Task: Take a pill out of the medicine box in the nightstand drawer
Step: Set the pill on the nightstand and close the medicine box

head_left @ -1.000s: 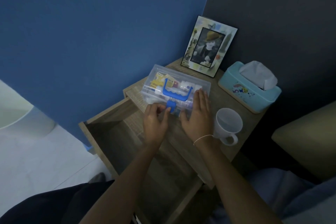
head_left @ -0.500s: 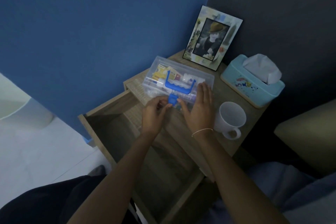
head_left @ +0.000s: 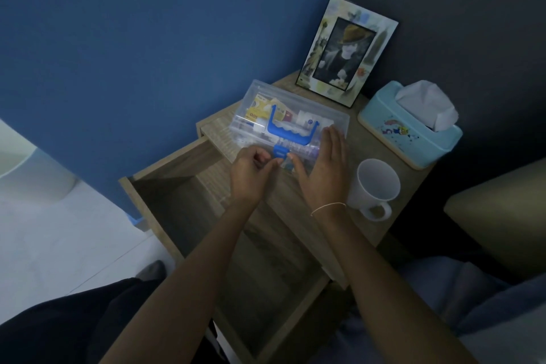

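A clear plastic medicine box point(head_left: 316, 120) with a blue handle point(head_left: 288, 134) and a blue front latch point(head_left: 280, 152) stands on top of the wooden nightstand point(head_left: 381, 230), its lid down. Yellow and white packets show through the lid. My left hand point(head_left: 249, 177) pinches the blue latch with thumb and fingertips. My right hand point(head_left: 323, 174) lies flat against the box's front right corner, fingers straight and together. Below, the nightstand drawer point(head_left: 189, 204) is pulled out and looks bare inside.
A white mug point(head_left: 375, 186) stands just right of my right hand. A light blue tissue box point(head_left: 409, 130) and a standing photo frame point(head_left: 347, 52) are at the back right. A blue wall is on the left; my legs are below.
My left fingers have moved from beside the latch onto it. The latch looks lifted a little. My right hand has stayed on the box; the camera has shifted slightly.
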`<state>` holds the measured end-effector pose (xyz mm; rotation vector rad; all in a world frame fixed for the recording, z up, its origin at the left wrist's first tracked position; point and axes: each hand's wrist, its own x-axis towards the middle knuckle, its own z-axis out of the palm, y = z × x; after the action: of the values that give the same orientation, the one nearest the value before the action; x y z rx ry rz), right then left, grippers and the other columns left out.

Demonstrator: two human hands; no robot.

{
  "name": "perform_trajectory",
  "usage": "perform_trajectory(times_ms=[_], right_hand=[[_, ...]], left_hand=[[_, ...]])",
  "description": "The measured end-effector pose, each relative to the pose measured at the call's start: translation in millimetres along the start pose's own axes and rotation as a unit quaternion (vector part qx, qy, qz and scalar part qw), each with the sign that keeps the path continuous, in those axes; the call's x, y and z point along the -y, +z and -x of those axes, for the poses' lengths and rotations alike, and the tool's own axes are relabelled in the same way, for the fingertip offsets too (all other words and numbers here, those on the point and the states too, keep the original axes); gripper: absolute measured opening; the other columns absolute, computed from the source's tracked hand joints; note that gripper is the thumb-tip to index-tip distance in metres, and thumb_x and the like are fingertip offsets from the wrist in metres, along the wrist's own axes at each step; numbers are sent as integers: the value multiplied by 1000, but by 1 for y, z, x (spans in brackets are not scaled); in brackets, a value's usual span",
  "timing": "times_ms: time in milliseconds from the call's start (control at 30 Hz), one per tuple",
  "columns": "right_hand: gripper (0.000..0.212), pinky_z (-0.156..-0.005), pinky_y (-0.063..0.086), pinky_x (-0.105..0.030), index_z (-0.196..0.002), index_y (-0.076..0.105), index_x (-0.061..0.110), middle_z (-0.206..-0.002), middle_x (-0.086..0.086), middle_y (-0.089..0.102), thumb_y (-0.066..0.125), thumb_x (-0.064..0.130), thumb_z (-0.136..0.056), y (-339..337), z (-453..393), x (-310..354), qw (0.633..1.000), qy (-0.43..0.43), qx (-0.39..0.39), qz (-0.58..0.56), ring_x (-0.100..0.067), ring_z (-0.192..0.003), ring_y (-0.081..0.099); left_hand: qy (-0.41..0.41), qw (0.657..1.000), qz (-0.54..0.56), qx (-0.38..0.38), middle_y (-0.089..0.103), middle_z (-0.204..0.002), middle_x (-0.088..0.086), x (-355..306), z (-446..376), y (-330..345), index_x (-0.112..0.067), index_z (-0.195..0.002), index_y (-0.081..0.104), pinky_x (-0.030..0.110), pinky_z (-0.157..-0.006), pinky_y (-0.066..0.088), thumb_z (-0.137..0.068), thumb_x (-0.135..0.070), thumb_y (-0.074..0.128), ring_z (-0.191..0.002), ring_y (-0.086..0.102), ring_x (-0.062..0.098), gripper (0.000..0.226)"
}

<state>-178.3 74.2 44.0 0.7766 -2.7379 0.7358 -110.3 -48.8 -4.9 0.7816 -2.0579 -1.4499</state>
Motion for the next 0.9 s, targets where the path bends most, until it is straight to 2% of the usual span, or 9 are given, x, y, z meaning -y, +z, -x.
perform_trajectory(times_ms=[133, 300, 400, 500, 600, 700, 767, 800, 900], right_hand=[[80, -118, 26, -44, -146, 31, 4, -156, -16, 29, 53, 55, -89, 3, -1, 0, 1000, 5, -4, -3, -28, -146, 23], [81, -117, 25, -42, -146, 32, 4, -155, -16, 31, 52, 57, -88, 7, 0, -2, 1000, 6, -10, -10, -28, -145, 24], [79, -118, 25, -41, -146, 31, 6, -156, -14, 30, 50, 57, -88, 6, 1, -3, 1000, 3, -8, -21, -26, -145, 23], [70, -117, 27, -47, -146, 33, 14, -158, -9, 25, 46, 56, -91, 2, 2, -4, 998, 18, -2, -52, -23, -147, 19], [61, -117, 21, -54, -144, 39, 22, -163, -6, 8, 42, 55, -93, -3, -2, -3, 994, 60, -35, -86, -28, -149, 6], [61, -120, 15, -48, -148, 33, 22, -163, -9, -1, 47, 49, -94, -4, -10, 1, 985, 100, -60, -126, -29, -149, 1], [72, -115, 9, -34, -152, 22, 20, -163, -12, 4, 49, 51, -92, -3, -16, 6, 971, 158, -53, -172, -27, -149, 4], [77, -113, 8, -31, -153, 18, 17, -162, -14, 8, 51, 51, -91, -2, -20, 8, 960, 189, -49, -202, -27, -149, 6], [81, -116, 22, -37, -151, 19, 9, -157, -17, 26, 55, 48, -91, 2, -29, 8, 939, 229, -55, -250, -29, -145, 25]], left_hand=[[-6, 1000, 4, -5, 63, -83, 5, 1, 1, 3, -13, -82, 63, 28, -70, 49, -77, -30, 74, -77, 58, 17, 21], [11, 1000, -10, -5, 61, -84, 4, -1, 2, 0, -15, -82, 61, 21, -67, 46, -78, -29, 75, -76, 56, 14, 20], [30, 998, -48, -17, 57, -83, -1, -2, 11, -8, -17, -84, 58, 26, -67, 47, -82, -22, 68, -73, 54, 12, 12], [20, 997, -35, -73, 56, -84, 0, -6, 21, -24, -19, -88, 53, 35, -68, 51, -85, -15, 60, -74, 54, 14, 8], [39, 988, -44, -144, 54, -101, 1, -16, 7, -44, -19, -102, 53, 39, -82, 51, -86, -18, 53, -92, 53, 15, 16], [55, 988, -77, -123, 47, -132, 7, -30, -17, -51, -13, -132, 44, 34, -105, 36, -96, -35, 44, -124, 43, 18, 43], [45, 993, -81, -75, 35, -149, 10, -37, -30, -50, -11, -144, 32, 30, -113, 22, -100, -40, 37, -138, 30, 20, 53], [40, 995, -76, -56, 30, -153, 10, -38, -35, -48, -9, -147, 28, 27, -114, 17, -101, -39, 34, -142, 25, 20, 55], [33, 997, -64, -28, 25, -157, 10, -40, -48, -41, -6, -149, 22, 21, -112, 11, -102, -38, 31, -145, 20, 20, 58]])
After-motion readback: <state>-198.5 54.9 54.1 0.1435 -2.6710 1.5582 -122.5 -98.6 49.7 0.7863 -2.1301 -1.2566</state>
